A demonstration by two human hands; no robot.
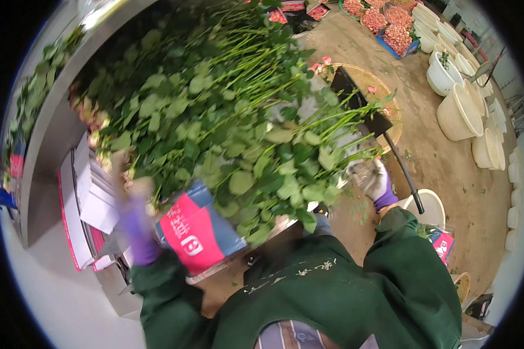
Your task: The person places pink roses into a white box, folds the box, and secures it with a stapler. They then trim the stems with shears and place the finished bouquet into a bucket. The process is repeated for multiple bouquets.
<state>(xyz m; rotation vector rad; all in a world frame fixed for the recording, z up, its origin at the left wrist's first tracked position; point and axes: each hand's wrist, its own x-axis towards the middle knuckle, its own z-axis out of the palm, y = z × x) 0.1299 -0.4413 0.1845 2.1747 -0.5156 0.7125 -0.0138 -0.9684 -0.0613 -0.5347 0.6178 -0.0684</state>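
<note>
A thick pile of leafy rose stems (244, 144) covers the worktable before me, cut ends to the right and pale pink-cream heads (97, 131) to the left. My left hand (135, 198), in a purple-cuffed glove, is motion-blurred beside the heads; what its fingers hold is unclear. My right hand (371, 179), in a soiled white glove with a purple cuff, is at the cut ends of the nearest stems. Its fingertips are partly indistinct, so a grip cannot be confirmed. Between my arms lies a pink-and-blue corrugated wrapping sleeve (198, 231), bearing writing, against the leaves.
Stacked white and pink cardboard sheets (94, 196) stand left, under a curved metal frame (48, 118). A black panel with a bar (362, 102) juts out right, over a round tan tub (391, 126). White buckets (458, 113) and bundled pink roses (395, 32) stand on the floor.
</note>
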